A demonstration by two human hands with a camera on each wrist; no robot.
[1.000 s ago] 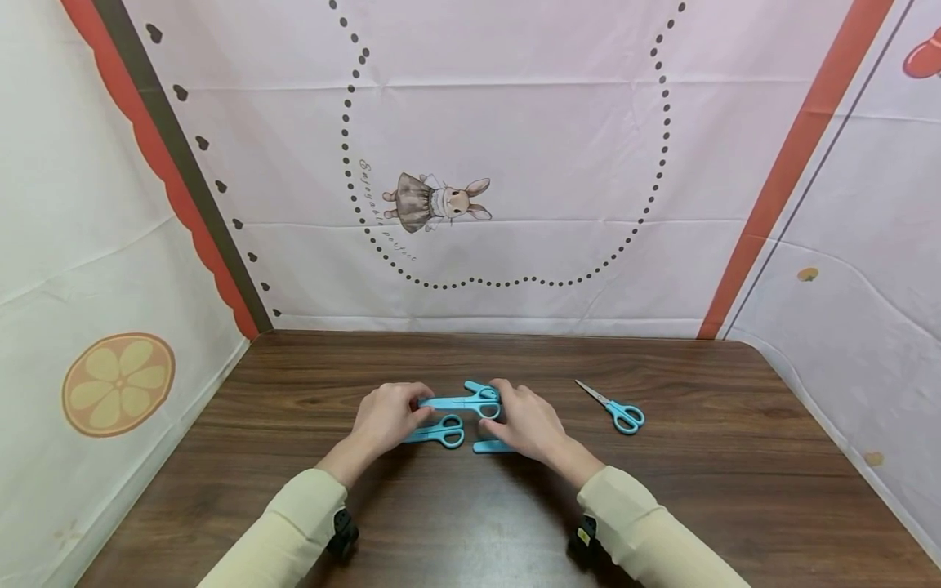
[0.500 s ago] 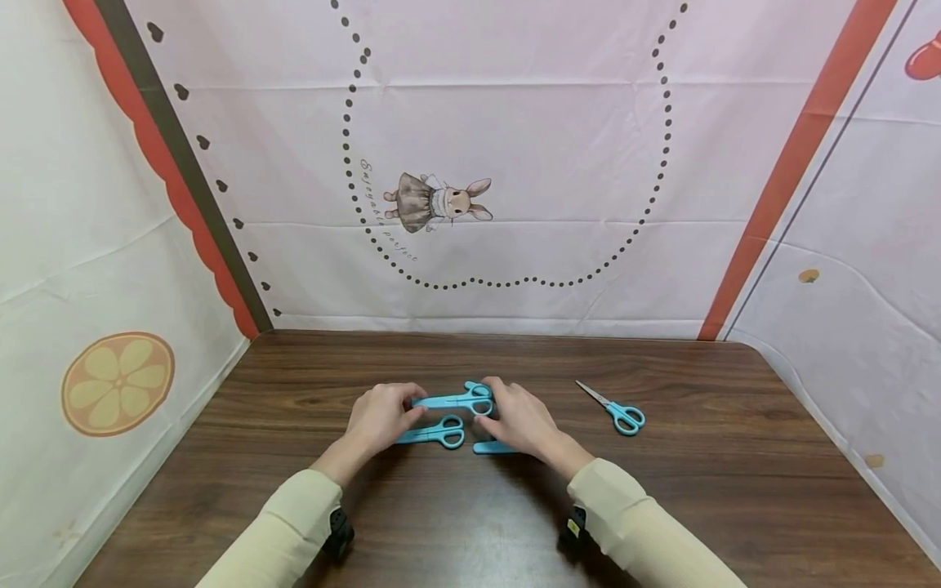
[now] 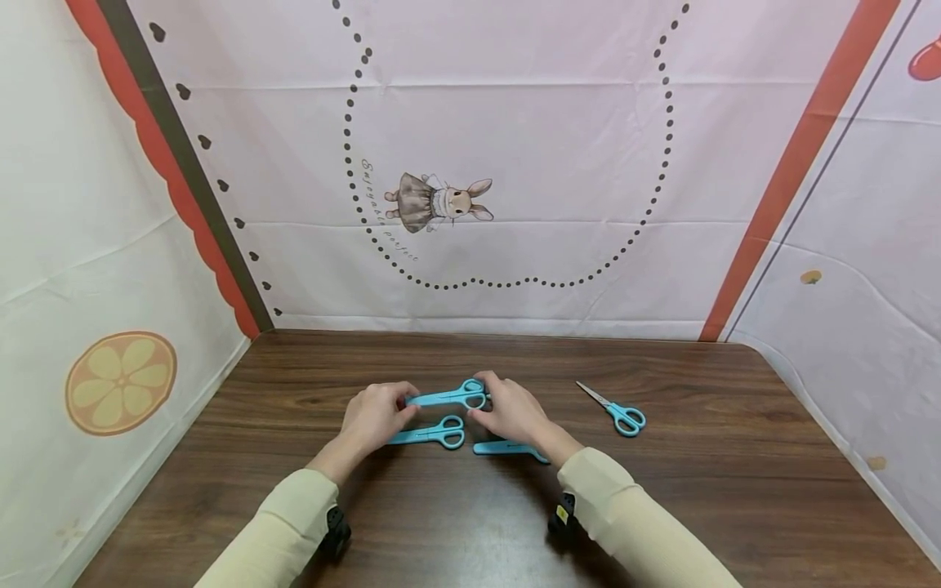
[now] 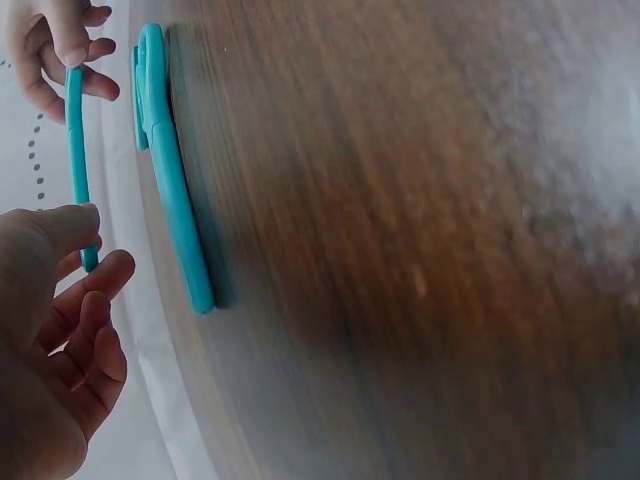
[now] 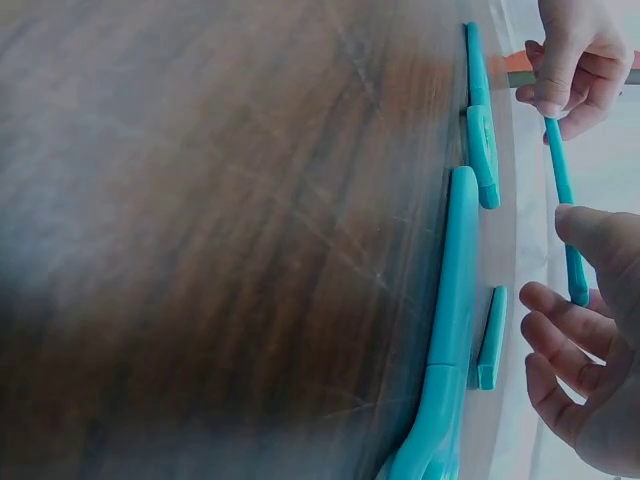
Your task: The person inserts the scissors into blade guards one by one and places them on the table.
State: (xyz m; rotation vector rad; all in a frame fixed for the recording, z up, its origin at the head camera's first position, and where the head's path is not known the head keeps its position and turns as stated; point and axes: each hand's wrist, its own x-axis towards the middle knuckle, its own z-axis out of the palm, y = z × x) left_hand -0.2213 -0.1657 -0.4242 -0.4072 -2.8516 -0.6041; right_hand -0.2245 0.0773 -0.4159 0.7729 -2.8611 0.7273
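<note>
Both hands hold a pair of turquoise scissors [image 3: 441, 398] above the table, blades sheathed in turquoise. My left hand [image 3: 372, 412] pinches the sheath's tip between thumb and fingers. At the other end, my right hand [image 3: 512, 410] pinches the handle; in the right wrist view its thumb presses the handle's side. In front lie other covered scissors [image 3: 452, 433], partly hidden by the left hand. A further turquoise covered blade [image 3: 507, 447] lies beside them, its handle end mostly behind the right wrist.
Scissors with bare metal blades [image 3: 625, 419] lie to the right on the brown wooden table [image 3: 470, 523]. A small loose turquoise piece [image 5: 491, 340] rests on the table in the right wrist view. A printed cloth [image 3: 559, 163] stands behind the table.
Both hands and the held scissors have moved slightly left. More of the covered blade beside the right wrist now shows. The scissors lying on the table have not visibly moved.
</note>
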